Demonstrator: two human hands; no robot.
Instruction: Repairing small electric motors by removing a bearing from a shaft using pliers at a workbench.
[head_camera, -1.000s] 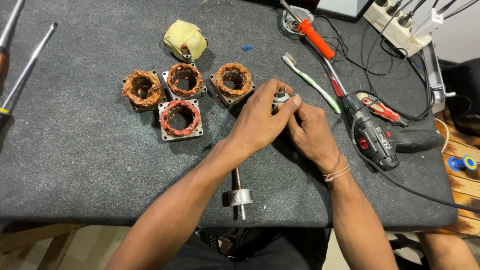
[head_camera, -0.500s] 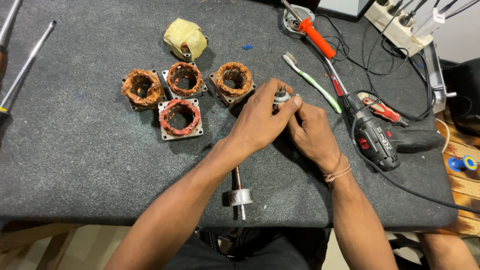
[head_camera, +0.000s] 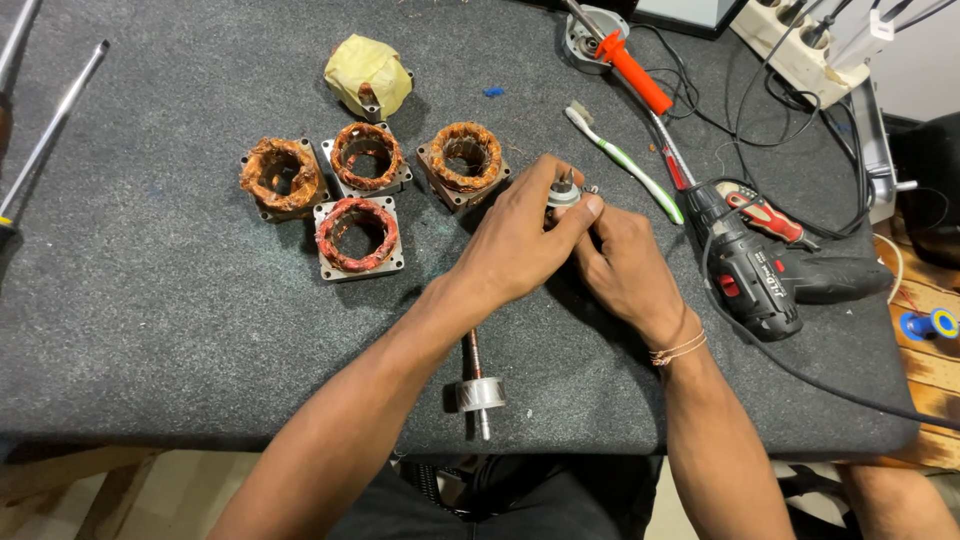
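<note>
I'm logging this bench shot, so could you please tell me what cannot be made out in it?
Head view only:
- Small metal part: mostly hidden by the left hand and right hand; its shape is unclear.
- Rotor shaft: upper end hidden under the left forearm.
- Screwdrivers: cut off by the left edge.
- Power strip: cut off by the top edge.
- Blue item: cut off by the right edge.

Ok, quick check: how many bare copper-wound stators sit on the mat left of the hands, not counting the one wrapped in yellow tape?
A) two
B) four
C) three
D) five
B: four copper-wound stators lie clustered on the grey mat, three in a row and one below, with the yellow-taped one apart above them; both hands, left and right, hold a small metal part.
</note>
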